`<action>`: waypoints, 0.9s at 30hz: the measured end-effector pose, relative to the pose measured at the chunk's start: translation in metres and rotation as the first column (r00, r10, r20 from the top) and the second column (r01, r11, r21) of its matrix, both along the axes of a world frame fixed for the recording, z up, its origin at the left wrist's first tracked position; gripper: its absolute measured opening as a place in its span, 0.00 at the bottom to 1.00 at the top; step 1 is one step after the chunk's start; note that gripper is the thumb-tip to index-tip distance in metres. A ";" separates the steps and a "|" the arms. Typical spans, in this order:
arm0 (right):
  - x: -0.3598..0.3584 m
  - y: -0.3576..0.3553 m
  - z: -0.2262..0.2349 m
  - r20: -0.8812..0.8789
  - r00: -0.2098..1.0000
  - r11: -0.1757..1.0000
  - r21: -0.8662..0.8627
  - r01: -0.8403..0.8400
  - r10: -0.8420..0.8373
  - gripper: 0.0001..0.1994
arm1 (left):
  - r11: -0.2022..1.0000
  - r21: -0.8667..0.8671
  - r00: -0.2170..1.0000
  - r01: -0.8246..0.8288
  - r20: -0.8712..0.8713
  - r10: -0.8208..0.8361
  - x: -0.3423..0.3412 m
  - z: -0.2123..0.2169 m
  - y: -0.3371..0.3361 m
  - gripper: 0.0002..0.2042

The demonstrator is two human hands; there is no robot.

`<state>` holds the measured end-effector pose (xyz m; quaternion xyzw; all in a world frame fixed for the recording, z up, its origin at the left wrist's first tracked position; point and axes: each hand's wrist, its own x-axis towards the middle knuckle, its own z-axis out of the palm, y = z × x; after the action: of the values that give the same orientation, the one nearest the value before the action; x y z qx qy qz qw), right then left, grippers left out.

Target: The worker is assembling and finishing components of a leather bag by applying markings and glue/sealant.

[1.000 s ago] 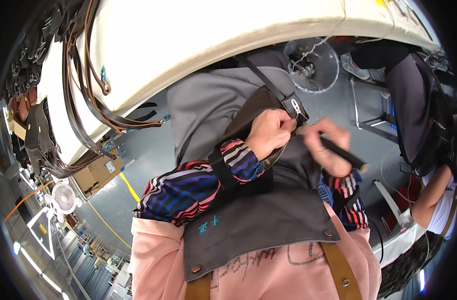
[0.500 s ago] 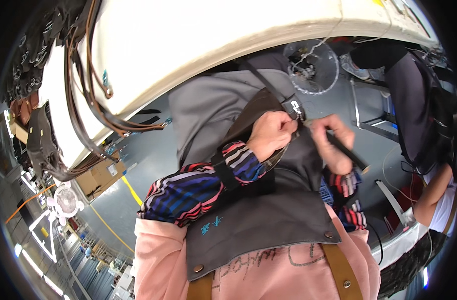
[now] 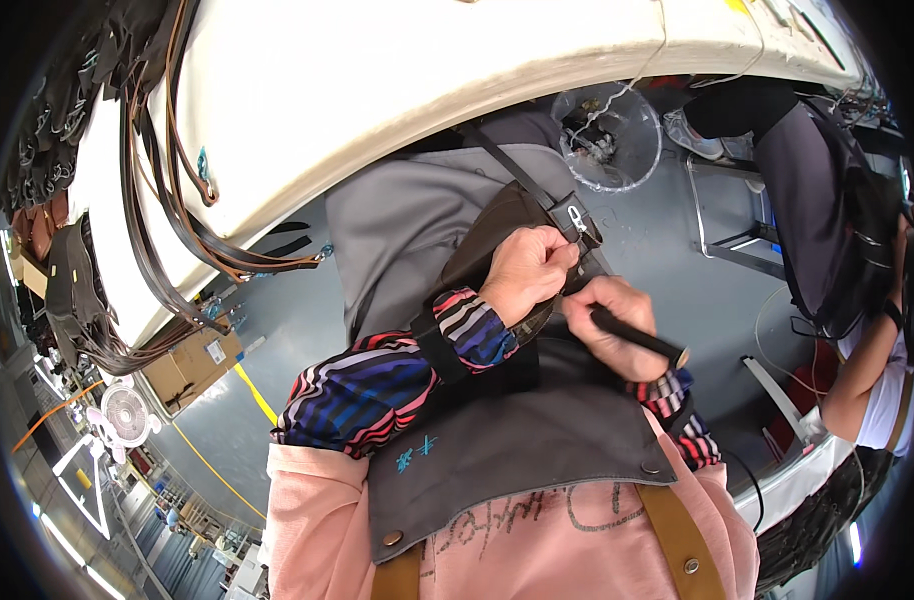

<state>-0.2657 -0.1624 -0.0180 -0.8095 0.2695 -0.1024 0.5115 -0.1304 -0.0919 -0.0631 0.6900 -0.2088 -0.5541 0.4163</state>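
A dark brown bag (image 3: pixel 474 243) lies across my lap, over the grey apron (image 3: pixel 387 210). My left hand (image 3: pixel 527 268) is closed on the bag's edge, pinching it just below a black strap tab with a silver metal clasp (image 3: pixel 576 215). My right hand (image 3: pixel 607 318) is wrapped round a tool with a thick black handle (image 3: pixel 642 338) whose butt end is tan. The tool's working end is hidden by my fingers, close to the bag's near edge. Thin loose thread shows beside the clasp.
Ahead stands a white table (image 3: pixel 307 120) with dark straps (image 3: pixel 172 240) hanging over its left end. A clear waste bin (image 3: pixel 652 160) is beyond my lap. A seated person (image 3: pixel 857 390) is at right, near a metal frame (image 3: pixel 702 215). A cardboard box (image 3: pixel 192 368) stands left.
My right hand has moved left and toward me with the tool, nearer to the bag and my left hand. My left hand still pinches the bag's edge.
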 end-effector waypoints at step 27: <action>0.128 0.051 0.031 0.490 0.866 0.984 0.178 0.015 -0.102 0.08 | 0.957 -0.242 0.361 0.161 0.917 0.171 0.097 0.147 0.113 0.12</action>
<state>-0.1375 -0.1115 0.0129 -0.7012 0.1611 -0.2994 0.6267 -0.0332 0.0214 0.0839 0.8127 -0.4841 -0.0277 0.3229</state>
